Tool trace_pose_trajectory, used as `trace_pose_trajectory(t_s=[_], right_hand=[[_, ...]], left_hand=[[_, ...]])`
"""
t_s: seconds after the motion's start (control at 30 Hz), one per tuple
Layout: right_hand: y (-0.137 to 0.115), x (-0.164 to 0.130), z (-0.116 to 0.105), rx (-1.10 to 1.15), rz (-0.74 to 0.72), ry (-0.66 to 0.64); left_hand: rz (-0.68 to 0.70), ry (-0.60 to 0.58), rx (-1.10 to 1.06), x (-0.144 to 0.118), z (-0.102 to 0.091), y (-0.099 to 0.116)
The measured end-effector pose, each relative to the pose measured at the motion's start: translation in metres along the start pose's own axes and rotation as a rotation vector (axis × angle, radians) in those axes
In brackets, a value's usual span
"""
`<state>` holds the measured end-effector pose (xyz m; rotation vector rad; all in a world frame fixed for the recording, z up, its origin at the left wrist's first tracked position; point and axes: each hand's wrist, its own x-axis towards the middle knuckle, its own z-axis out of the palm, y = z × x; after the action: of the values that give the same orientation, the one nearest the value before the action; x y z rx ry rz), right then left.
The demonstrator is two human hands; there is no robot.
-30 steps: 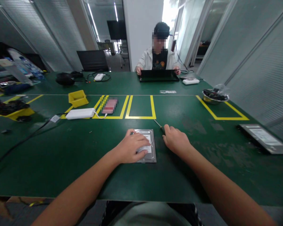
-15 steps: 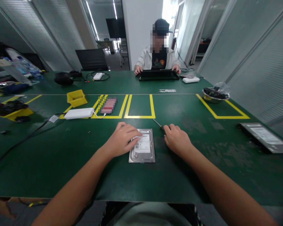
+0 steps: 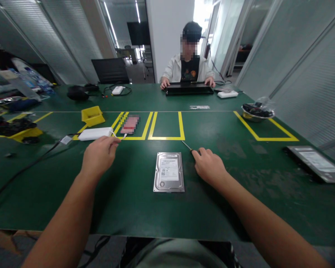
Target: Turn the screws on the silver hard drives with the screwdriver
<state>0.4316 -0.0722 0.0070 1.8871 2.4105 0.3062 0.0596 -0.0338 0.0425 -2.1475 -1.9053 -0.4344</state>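
A silver hard drive [image 3: 169,173] with a white label lies flat on the green table in front of me, with neither hand on it. To its left, my left hand [image 3: 99,155] is closed, thumb and fingertips pinched at the thin white charging cable [image 3: 124,137] beside the white power bank [image 3: 95,134]. That cable's plug is at the near end of a pink phone [image 3: 130,124], whose screen is blurred. My right hand [image 3: 209,163] rests on the table right of the drive, wrapped around a screwdriver [image 3: 187,145]. Its metal shaft points forward and left; most of the handle is hidden.
Another hard drive [image 3: 318,163] lies at the right. A metal bowl [image 3: 255,114] of dark parts stands beyond it. Yellow bins [image 3: 92,116] and a black cable [image 3: 36,160] are on the left. Across the table, a person [image 3: 190,67] holds a black tray-like panel [image 3: 190,89].
My left hand has left the hard drive and moved left to the white charging cable. The right hand stays in place with the screwdriver.
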Motion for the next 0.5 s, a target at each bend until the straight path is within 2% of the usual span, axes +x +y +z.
trace_pose_trajectory(t_s=[0.27, 0.37, 0.5], right_hand=[[-0.004, 0.000, -0.002, -0.001, -0.025, -0.010], [-0.004, -0.001, -0.003, 0.004, -0.036, -0.015], [-0.005, -0.002, -0.003, 0.009, -0.042, -0.022]], left_hand=[[-0.282, -0.276, 0.111, -0.005, 0.017, -0.055], [-0.297, -0.337, 0.092, -0.008, 0.026, -0.066], [-0.258, -0.352, 0.052, -0.012, 0.033, -0.072]])
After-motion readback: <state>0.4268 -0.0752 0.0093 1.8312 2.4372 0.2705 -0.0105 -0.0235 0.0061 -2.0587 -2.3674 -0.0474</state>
